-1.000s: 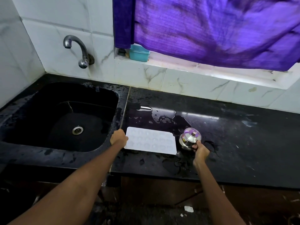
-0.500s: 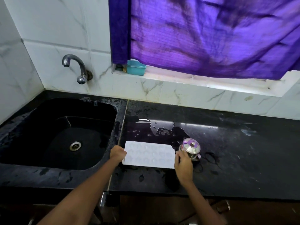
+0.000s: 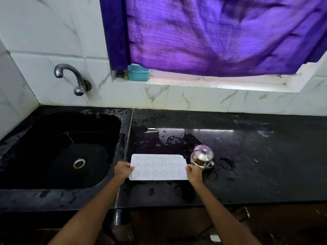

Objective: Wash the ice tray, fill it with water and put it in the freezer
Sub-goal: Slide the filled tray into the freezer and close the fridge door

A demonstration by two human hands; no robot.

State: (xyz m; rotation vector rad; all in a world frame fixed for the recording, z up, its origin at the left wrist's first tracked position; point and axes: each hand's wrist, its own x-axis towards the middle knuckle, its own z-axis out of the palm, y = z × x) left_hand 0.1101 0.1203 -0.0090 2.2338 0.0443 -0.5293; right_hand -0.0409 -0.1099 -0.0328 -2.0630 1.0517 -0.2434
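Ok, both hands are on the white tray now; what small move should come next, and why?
Probably a slow, level lift off the counter. The left hand and right hand grip the ice tray at opposite short ends, it lies flat, and the steel pot stands close by its right end.

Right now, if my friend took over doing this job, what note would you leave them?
Left hand grips the left edge of the white rectangular plastic ice tray; right hand grips its right edge.
The tray lies flat on the wet black stone counter, between the black sink and a small shiny steel pot.
Whether the tray is filled cannot be seen.
Left to do: carry it level to the freezer, which is out of view.
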